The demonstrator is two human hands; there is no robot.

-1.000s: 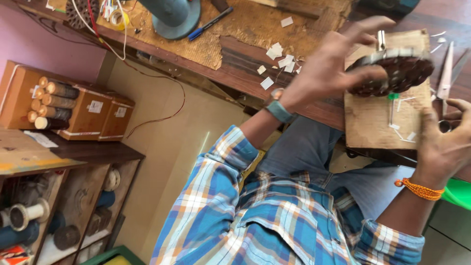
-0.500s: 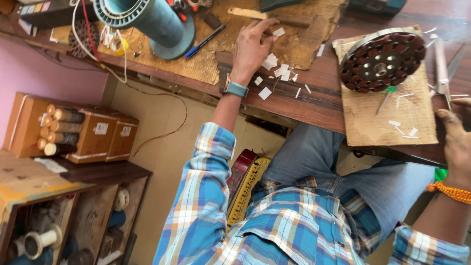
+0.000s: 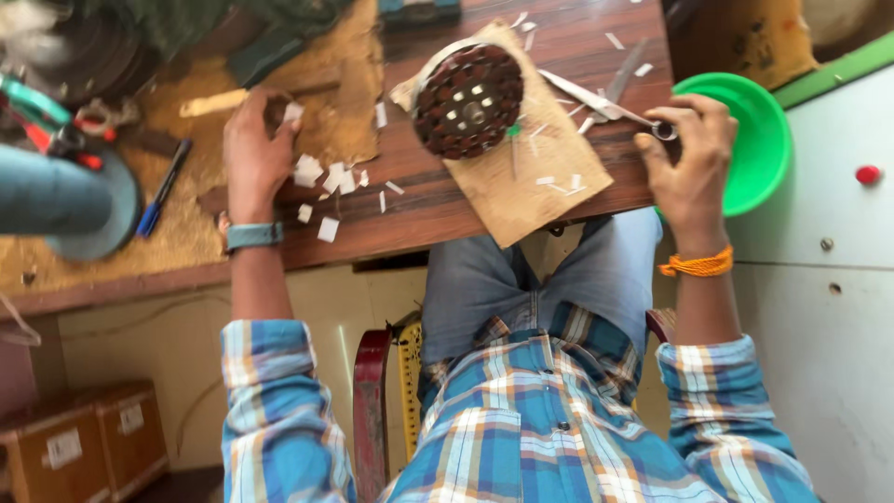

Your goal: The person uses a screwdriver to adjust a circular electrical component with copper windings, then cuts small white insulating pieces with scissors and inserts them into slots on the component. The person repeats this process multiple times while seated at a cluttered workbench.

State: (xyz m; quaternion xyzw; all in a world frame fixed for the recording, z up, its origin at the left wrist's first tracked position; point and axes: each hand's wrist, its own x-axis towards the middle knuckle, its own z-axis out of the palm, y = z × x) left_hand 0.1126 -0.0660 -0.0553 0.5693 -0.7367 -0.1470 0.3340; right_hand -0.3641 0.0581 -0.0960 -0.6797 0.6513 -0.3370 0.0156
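Observation:
My left hand [image 3: 253, 154] rests on the wooden bench [image 3: 438, 205] among several small white paper slips [image 3: 328, 177], its fingers closed on one slip. My right hand [image 3: 687, 163] grips the handle of a pair of scissors [image 3: 596, 101] lying on the bench's right end. Between my hands a round dark slotted metal core [image 3: 467, 97] sits on a piece of brown cardboard [image 3: 531, 177]. A small green-handled tool [image 3: 512, 147] lies just below the core.
A green plastic bowl [image 3: 759, 140] stands right of my right hand. A large teal spool [image 3: 65, 200], a blue pen [image 3: 160, 191] and pliers with red and green handles [image 3: 42, 116] lie at the left. Cardboard boxes [image 3: 79, 447] stand at bottom left. A red chair frame [image 3: 371, 410] shows under my lap.
The view has swung right and turned. My left hand has left the core and come down onto the paper slips. My right hand has taken hold of the scissors' handle.

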